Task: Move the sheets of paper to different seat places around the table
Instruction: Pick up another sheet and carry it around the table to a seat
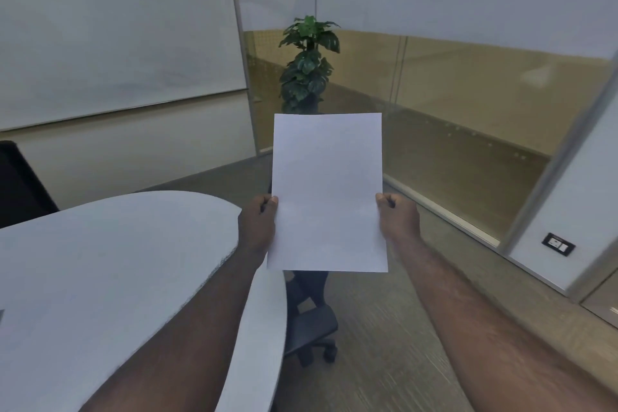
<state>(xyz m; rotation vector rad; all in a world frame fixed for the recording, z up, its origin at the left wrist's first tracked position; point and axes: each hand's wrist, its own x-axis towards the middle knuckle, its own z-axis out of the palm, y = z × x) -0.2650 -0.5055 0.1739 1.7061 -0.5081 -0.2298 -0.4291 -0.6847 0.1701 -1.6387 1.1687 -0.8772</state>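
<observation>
Two hands (257, 224) (398, 216) pinching smooth rectangular paper (327, 191)

Whiteboard (110, 27) left, plant (307, 63) in glass corner.

- You are holding the sheet (327, 192) between your left hand (257, 222) and right hand (398, 217).
- The desk (110, 264) is lying to its left.
- The chair (309, 318) is sitting below it; the plant (307, 60) is standing behind.

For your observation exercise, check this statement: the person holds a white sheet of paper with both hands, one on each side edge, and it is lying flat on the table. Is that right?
Not quite. The head view shows the sheet of paper held by the left hand and right hand, one on each side edge, but it is raised in the air beside the table, not lying on it.
</observation>
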